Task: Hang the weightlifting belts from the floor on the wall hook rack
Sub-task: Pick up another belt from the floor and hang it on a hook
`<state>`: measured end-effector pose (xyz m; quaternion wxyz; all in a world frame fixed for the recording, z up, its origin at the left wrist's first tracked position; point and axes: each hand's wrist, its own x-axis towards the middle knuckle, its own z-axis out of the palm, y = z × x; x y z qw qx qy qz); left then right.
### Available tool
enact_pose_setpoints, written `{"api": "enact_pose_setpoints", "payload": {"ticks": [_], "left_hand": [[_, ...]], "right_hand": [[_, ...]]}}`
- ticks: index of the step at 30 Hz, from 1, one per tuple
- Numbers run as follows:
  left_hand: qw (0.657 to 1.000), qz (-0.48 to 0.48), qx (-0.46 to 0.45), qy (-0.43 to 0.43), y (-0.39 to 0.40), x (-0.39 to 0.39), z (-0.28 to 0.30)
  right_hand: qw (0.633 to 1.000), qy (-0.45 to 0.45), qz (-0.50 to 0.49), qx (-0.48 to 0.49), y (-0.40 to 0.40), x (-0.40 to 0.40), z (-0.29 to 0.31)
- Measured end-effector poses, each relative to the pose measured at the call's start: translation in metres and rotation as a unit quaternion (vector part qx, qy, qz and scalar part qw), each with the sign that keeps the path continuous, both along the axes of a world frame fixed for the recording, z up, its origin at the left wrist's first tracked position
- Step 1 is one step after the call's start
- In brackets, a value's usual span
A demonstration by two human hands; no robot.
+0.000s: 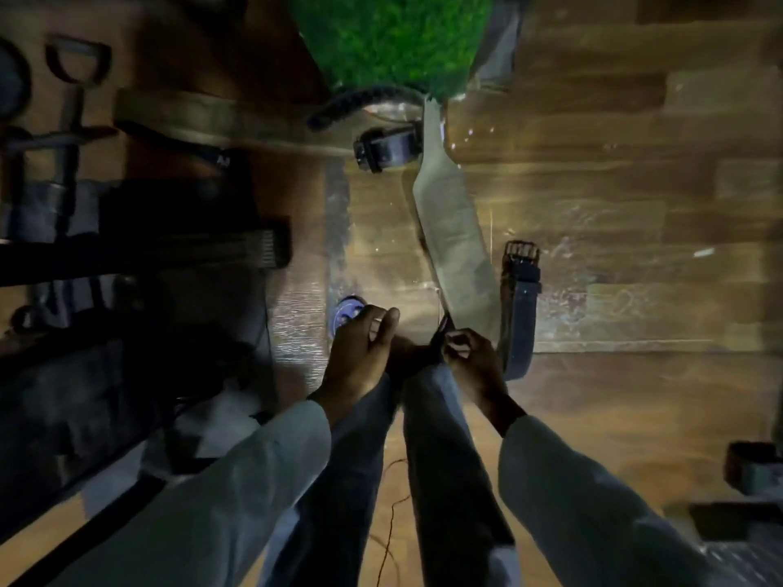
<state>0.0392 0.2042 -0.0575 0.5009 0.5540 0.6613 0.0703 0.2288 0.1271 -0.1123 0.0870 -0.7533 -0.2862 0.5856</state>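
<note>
A long tan weightlifting belt [455, 230] lies on the wooden floor and runs from the green turf down toward my hands. My right hand [472, 362] pinches the dark strap end [442, 328] at the belt's near tip. My left hand [360, 349] hovers just left of it with its fingers curled; I cannot tell whether it grips the dark piece between the hands. Beside the tan belt on the right lies a dark belt [519, 302] with a metal buckle. A rolled dark belt [387, 150] sits near the turf's edge. No wall hook rack is in view.
Green turf [394, 36] covers the top centre. Another tan belt [203, 116] lies at the left by dark gym handles and gear [63, 171]. A dark belt [752, 468] sits at the right edge. Something blue [345, 311] shows under my left hand. A thin cord [392, 514] trails between my legs.
</note>
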Motion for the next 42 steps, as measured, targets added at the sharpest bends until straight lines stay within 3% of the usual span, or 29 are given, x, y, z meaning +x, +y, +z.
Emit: {"api": "enact_pose_setpoints", "payload": {"ticks": [4, 8, 13, 16, 20, 24, 26, 29, 33, 37, 39, 42], "left_hand": [[1.0, -0.021, -0.006, 0.022, -0.013, 0.0, -0.092], [0.998, -0.039, -0.005, 0.045, -0.009, 0.003, -0.165], [0.998, -0.041, 0.025, 0.034, 0.0, 0.004, -0.205], [0.998, -0.047, 0.022, 0.031, 0.0, -0.003, -0.216], [0.998, -0.042, 0.009, 0.051, 0.003, -0.015, -0.224], [0.998, -0.024, 0.032, 0.055, 0.016, -0.021, -0.231], [0.998, -0.018, 0.035, 0.048, 0.024, -0.021, -0.232], [0.999, 0.006, 0.034, 0.02, 0.037, -0.022, -0.236], [0.998, 0.036, 0.056, 0.012, 0.058, -0.025, -0.244], [0.997, 0.061, 0.047, 0.023, 0.078, -0.03, -0.247], [0.996, 0.081, 0.036, 0.02, 0.084, -0.034, -0.245], [0.994, 0.096, 0.043, 0.02, 0.089, -0.041, -0.239]], "right_hand": [[0.987, -0.143, 0.067, 0.019, -0.013, 0.001, -0.09], [0.958, -0.268, 0.057, 0.087, -0.014, -0.001, -0.165], [0.926, -0.363, 0.095, 0.055, 0.002, -0.009, -0.22], [0.886, -0.429, 0.122, 0.128, 0.012, -0.017, -0.226], [0.866, -0.427, 0.124, 0.229, 0.046, -0.038, -0.228], [0.858, -0.479, 0.096, 0.161, 0.093, -0.046, -0.243], [0.855, -0.477, 0.131, 0.155, 0.106, -0.041, -0.243], [0.852, -0.404, 0.213, 0.255, 0.127, -0.037, -0.247], [0.871, -0.298, 0.175, 0.348, 0.189, -0.047, -0.242], [0.838, -0.296, 0.167, 0.427, 0.263, -0.057, -0.226], [0.824, -0.35, 0.219, 0.387, 0.297, -0.057, -0.227], [0.852, -0.345, 0.287, 0.27, 0.328, -0.051, -0.221]]}}
